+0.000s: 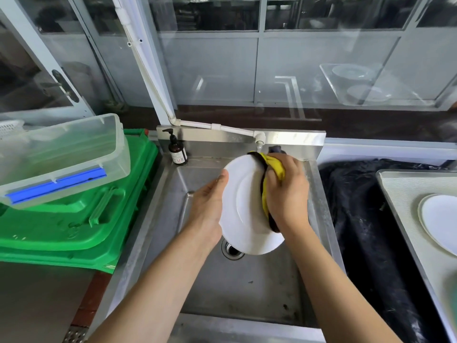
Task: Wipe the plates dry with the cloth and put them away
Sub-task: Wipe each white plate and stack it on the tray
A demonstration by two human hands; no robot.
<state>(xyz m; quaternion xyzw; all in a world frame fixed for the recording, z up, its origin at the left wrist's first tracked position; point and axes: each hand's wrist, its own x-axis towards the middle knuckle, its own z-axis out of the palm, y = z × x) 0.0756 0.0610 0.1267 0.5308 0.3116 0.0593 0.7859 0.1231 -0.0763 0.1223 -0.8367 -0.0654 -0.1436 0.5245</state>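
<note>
Nothing here can be read for certain. The brown pump bottle (177, 152), standing on the sink's back ledge up and to the left of the left hand's fingertips (223, 175), carries a white label with a red mark, but its print is too small and blurred to make out.

A round white plate (247, 206) stands tilted on edge above the steel sink (247, 288), its face turned toward the right. A yellow cloth with a dark border (269, 179) is pressed against the plate's right rim and face. 1 more white plate (442, 221) lies flat on a tray (405, 194) at the right.
</note>
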